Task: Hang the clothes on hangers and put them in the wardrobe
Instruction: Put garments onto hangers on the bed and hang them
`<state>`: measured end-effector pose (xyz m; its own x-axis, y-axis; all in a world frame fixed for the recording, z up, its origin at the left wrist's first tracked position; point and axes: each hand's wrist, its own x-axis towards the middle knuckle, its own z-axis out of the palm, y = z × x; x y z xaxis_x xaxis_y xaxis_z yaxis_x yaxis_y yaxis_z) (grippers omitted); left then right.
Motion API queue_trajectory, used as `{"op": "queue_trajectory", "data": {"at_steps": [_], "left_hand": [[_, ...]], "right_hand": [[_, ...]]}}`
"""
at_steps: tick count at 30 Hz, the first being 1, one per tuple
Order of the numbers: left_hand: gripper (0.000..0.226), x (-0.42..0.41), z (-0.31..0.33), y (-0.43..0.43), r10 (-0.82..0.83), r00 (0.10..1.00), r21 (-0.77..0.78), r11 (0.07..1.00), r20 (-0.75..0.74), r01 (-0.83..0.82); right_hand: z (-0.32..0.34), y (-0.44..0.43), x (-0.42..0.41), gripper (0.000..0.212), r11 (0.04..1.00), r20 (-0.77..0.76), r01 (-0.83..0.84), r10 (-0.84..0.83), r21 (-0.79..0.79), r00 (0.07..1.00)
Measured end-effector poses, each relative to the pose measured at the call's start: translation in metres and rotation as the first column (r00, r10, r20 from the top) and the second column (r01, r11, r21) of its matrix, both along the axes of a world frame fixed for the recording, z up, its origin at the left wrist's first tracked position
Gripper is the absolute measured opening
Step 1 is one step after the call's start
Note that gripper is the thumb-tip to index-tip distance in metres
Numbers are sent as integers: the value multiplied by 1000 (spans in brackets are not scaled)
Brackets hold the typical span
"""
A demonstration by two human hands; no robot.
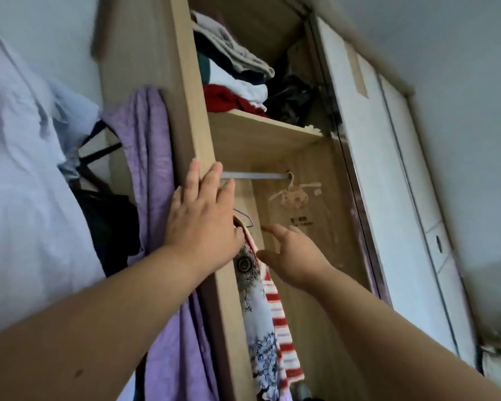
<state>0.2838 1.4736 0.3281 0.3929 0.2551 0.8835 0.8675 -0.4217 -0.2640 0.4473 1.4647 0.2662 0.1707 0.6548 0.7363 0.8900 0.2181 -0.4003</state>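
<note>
I look up into an open wooden wardrobe [191,111] with a metal rail [255,175] under its shelf. My left hand [203,218] is raised against the wardrobe's left panel, fingers pointing up just below the rail. From under its thumb side hang a purple hanger hook [245,217] and a white patterned garment [258,314] with a red-and-white striped piece [284,337]. The hook is below the rail, not on it. My right hand [292,256] hovers just right of the garment, fingers spread, holding nothing.
A small pale hanger [295,192] hangs at the rail's right end. Folded clothes [237,79] fill the shelf above. A purple garment [154,157] hangs outside the left panel beside pale blue cloth [21,183]. A white sliding door [382,169] stands to the right.
</note>
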Motion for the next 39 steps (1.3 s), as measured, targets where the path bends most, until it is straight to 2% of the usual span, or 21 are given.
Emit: {"op": "queue_trajectory", "data": {"at_steps": [8, 12, 15, 20, 23, 24, 27, 30, 34, 39], "left_hand": [[71, 36, 49, 15, 84, 980, 128, 986, 180, -108], [70, 43, 45, 11, 147, 966, 183, 965, 213, -187], [61, 47, 38, 8, 218, 959, 216, 943, 179, -254], [42, 48, 33, 6, 257, 951, 193, 938, 170, -288], [43, 47, 33, 7, 291, 945, 188, 930, 151, -316], [41, 47, 33, 8, 301, 942, 188, 927, 150, -326], [34, 46, 32, 11, 299, 942, 201, 924, 151, -325], [33, 45, 34, 15, 299, 944, 237, 915, 143, -326], [34, 42, 35, 19, 281, 950, 322, 894, 137, -311], [35, 39, 37, 22, 264, 958, 391, 874, 115, -288]], "right_hand": [[59, 78, 56, 52, 970, -39, -239, 238, -43, 971], [76, 118, 60, 52, 929, -78, -362, 356, -75, 931], [83, 147, 53, 55, 891, -97, -428, 417, -149, 903], [99, 192, 48, 49, 893, -60, -405, 402, -194, 914], [111, 206, 49, 28, 915, -53, -368, 364, -167, 930], [114, 208, 50, 28, 928, -59, -338, 333, -158, 941], [120, 219, 57, 52, 937, -153, -302, 278, -173, 948], [129, 224, 63, 41, 934, -216, -307, 266, -183, 939], [129, 227, 70, 30, 968, -253, -251, 236, -29, 938], [127, 216, 91, 35, 975, -253, -189, 214, 119, 944]]}}
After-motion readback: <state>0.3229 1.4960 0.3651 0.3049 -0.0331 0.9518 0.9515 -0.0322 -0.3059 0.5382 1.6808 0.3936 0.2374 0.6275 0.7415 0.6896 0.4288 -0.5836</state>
